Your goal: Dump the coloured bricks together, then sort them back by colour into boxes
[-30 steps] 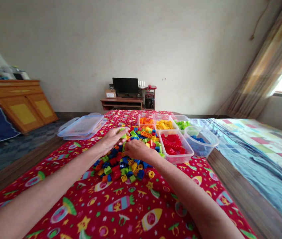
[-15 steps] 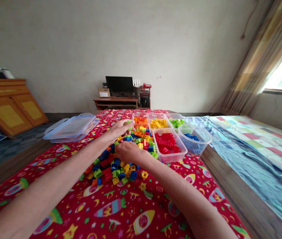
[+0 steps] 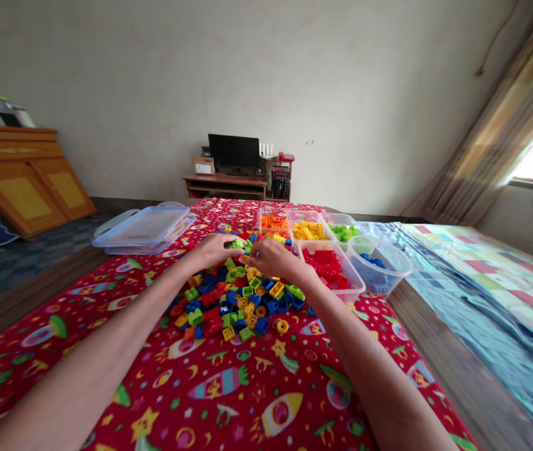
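Observation:
Light-green building blocks show between the thumb and fingers of my left hand, which is closed on them above the far part of the pile. My right hand is beside it, a little to the right, with curled fingers pointing down at the blocks; what its fingertips grip is hidden. Below both hands spreads a loose pile of mixed building blocks in blue, green, yellow, red and orange. A yellow ring-shaped piece lies at the pile's near right edge.
Clear boxes hold sorted blocks: orange, yellow, green and red. Blue blocks lie in a round tub. Stacked clear lids rest at the far left of the red patterned cloth.
My right hand has moved away from me and to the right, up beside my left hand, uncovering the middle of the pile. The left hand still holds green blocks. The view has shifted slightly.

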Demonstrator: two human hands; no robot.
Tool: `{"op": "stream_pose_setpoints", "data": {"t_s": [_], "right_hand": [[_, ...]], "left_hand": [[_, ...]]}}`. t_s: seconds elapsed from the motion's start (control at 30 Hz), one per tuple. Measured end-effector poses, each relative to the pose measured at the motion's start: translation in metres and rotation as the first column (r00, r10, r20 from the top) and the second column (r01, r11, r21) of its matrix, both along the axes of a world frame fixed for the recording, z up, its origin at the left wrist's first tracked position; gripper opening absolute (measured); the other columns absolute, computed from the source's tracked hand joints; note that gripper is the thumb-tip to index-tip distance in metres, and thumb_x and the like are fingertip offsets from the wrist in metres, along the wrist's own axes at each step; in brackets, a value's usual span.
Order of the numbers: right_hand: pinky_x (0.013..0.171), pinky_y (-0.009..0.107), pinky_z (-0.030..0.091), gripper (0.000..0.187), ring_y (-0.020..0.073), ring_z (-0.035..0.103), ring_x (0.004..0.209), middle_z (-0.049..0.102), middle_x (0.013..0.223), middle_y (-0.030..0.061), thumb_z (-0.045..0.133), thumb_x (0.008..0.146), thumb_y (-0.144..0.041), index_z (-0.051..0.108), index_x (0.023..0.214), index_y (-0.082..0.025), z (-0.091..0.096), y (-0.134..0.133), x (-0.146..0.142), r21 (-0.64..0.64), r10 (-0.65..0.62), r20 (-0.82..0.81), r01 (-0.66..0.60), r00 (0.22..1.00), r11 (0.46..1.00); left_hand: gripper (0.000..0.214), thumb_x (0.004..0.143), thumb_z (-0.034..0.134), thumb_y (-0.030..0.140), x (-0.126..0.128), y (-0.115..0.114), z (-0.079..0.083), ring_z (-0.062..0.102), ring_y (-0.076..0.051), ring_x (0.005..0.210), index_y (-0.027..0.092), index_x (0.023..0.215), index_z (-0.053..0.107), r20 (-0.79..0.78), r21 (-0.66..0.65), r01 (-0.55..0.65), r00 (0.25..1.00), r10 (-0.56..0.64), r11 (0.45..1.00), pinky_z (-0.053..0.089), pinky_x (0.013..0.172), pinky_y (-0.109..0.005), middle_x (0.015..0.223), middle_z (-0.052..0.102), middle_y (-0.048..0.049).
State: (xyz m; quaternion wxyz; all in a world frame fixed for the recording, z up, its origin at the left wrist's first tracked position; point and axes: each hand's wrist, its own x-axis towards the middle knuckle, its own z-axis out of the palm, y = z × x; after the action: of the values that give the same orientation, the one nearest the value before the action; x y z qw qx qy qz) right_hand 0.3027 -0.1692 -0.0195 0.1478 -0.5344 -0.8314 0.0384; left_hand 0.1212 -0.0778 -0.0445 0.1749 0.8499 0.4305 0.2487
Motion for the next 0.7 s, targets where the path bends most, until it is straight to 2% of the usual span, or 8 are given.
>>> {"op": "stream_pose_setpoints", "data": {"t_s": [0.1,0.23,0.43,0.53,0.7], "right_hand": [[0.071,0.022,0.042,0.024,0.0158,0.062,0.085,0.071,0.094,0.0091,0.051,0.089,-0.024,0.069,0.1,-0.012,0.0,0.003,0.007,-0.027,-0.045,0.002,0.045,0.999,0.999],[0.068,0.02,0.04,0.024,0.0132,0.06,0.08,0.07,0.091,0.006,0.053,0.084,-0.016,0.068,0.103,-0.014,-0.004,0.005,0.008,-0.05,-0.045,-0.016,0.044,0.999,0.998],[0.066,0.021,0.038,0.027,0.0136,0.059,0.077,0.07,0.088,0.0054,0.053,0.08,-0.012,0.068,0.102,-0.014,-0.008,0.006,0.005,0.019,-0.073,-0.046,0.074,0.996,0.997],[0.064,0.02,0.037,0.027,0.0127,0.059,0.074,0.07,0.086,0.005,0.053,0.082,-0.013,0.068,0.103,-0.015,-0.008,0.005,0.006,0.035,-0.079,-0.092,0.082,0.993,0.996],[0.061,0.02,0.035,0.022,0.0113,0.056,0.069,0.069,0.079,0.0051,0.056,0.083,-0.021,0.074,0.093,-0.013,-0.004,0.004,0.007,0.048,-0.068,-0.062,0.071,0.996,0.996]], "left_hand": [[0.047,0.066,0.066,0.048,-0.007,-0.002,0.003,0.067,-0.025,0.09,0.018,0.102,0.073,0.108,-0.053,0.047,0.993,-0.041,0.997,0.05,0.082,-0.032,0.099,0.074,-0.0062],[0.049,0.063,0.072,0.046,-0.012,-0.007,0.004,0.065,-0.026,0.102,0.018,0.103,0.072,0.218,-0.142,0.165,0.967,-0.131,0.976,0.049,0.09,-0.033,0.108,0.072,-0.0072],[0.057,0.063,0.073,0.044,-0.012,-0.012,0.006,0.066,-0.025,0.101,0.017,0.112,0.067,0.322,-0.221,0.269,0.927,-0.19,0.937,0.051,0.087,-0.035,0.109,0.072,-0.0087],[0.056,0.061,0.073,0.043,-0.01,-0.016,0.01,0.065,-0.026,0.104,0.017,0.11,0.068,0.285,-0.174,0.252,0.938,-0.196,0.952,0.05,0.089,-0.035,0.111,0.071,-0.0086],[0.052,0.064,0.071,0.044,-0.007,-0.024,0.015,0.066,-0.025,0.095,0.018,0.109,0.071,0.1,-0.072,0.158,0.984,-0.15,0.985,0.051,0.082,-0.03,0.105,0.073,-0.0055]]}}
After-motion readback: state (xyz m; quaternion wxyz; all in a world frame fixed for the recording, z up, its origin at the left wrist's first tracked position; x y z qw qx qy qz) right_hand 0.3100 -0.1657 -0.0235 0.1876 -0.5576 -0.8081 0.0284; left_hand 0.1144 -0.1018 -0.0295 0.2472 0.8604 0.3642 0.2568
